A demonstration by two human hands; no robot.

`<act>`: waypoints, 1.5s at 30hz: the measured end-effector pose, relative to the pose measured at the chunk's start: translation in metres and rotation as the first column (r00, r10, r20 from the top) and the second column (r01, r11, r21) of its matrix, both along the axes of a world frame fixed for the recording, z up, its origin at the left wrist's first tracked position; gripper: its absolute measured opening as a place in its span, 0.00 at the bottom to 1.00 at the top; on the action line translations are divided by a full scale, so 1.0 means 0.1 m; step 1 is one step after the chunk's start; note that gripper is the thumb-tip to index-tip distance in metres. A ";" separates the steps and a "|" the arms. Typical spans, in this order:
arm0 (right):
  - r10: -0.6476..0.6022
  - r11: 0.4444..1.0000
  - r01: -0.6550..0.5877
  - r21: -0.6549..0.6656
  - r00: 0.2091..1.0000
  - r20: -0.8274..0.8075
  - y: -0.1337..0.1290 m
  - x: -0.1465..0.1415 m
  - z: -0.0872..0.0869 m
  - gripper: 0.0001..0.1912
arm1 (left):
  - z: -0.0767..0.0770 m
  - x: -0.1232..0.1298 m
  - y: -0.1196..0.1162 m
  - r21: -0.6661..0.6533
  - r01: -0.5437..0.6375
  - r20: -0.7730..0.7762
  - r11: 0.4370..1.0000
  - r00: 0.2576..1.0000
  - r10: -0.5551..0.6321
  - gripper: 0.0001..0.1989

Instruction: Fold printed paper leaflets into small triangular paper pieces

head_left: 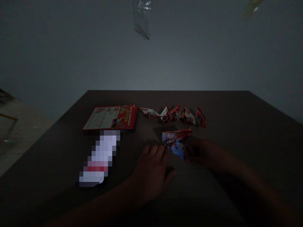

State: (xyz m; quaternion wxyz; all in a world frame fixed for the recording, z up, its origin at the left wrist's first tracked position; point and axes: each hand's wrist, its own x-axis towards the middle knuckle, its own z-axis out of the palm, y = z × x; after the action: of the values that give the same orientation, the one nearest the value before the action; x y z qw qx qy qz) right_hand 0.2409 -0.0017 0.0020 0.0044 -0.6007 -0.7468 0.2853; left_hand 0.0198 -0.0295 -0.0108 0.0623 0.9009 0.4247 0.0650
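Note:
A folded paper piece, red on its upper part and blue below, stands partly open near the middle of the dark table. My right hand pinches its right side, with the fingertips in shadow. Beside its lower left corner, my left hand lies palm down on the table, thumb apart from the fingers, and its fingertips reach the paper's edge. Behind the paper, several small red and white folded pieces stand in a row.
A stack of red and white printed sheets lies at the back left. In front of it is a blurred-out bright phone-like object. The table meets a grey wall, where a clear plastic bag hangs.

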 end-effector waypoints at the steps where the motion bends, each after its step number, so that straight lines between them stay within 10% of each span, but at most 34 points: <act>1: 0.001 1.000 -0.001 -0.006 1.000 -0.004 0.00 0.00 0.00 0.06 | 0.00 0.00 0.00 0.002 0.003 -0.002 1.000 1.000 -0.003 0.25; 45: -0.069 0.957 0.122 0.264 0.977 -0.203 0.11 -0.02 -0.17 0.10 | 0.05 -0.03 0.02 -0.027 0.057 0.024 0.998 0.998 -0.056 0.24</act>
State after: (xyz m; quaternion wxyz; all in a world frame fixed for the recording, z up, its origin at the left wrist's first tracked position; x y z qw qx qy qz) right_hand 0.2389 0.0091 -0.0150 0.1735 -0.5995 -0.7453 0.2346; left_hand 0.0165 -0.0280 -0.0056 0.0813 0.9108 0.3990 0.0678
